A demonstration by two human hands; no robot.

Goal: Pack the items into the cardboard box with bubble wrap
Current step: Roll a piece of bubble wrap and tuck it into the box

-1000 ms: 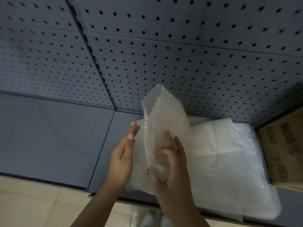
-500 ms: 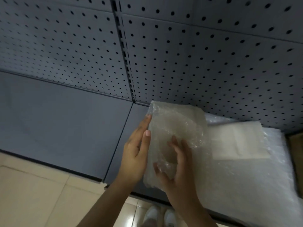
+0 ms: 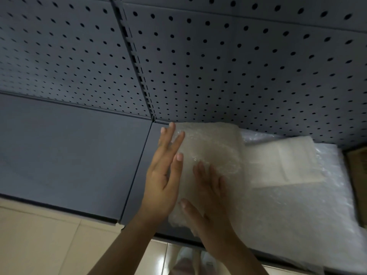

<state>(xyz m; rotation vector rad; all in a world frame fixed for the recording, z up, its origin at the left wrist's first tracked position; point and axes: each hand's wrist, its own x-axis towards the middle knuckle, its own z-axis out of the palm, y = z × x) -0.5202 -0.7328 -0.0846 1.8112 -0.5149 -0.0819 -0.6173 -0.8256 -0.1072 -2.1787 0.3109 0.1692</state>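
One head-worn view looks steeply down, close over a grey shelf (image 3: 69, 155) against its pegboard (image 3: 218, 66).

We stood before a dark grey pegboard wall (image 3: 218, 62), split by a slotted upright post (image 3: 137, 62). Below it ran a plain grey metal shelf (image 3: 69, 155). The floor (image 3: 39, 241) was pale beige tile, dimly lit.

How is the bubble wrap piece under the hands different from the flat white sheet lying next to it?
The bubble wrap piece is bumpy, crinkled and translucent grey; the white sheet is smooth, flat and opaque. The left hand touches the piece's edge and the right hand presses on it; nothing touches the sheet. Both lie on the large bubble wrap layer covering the shelf.
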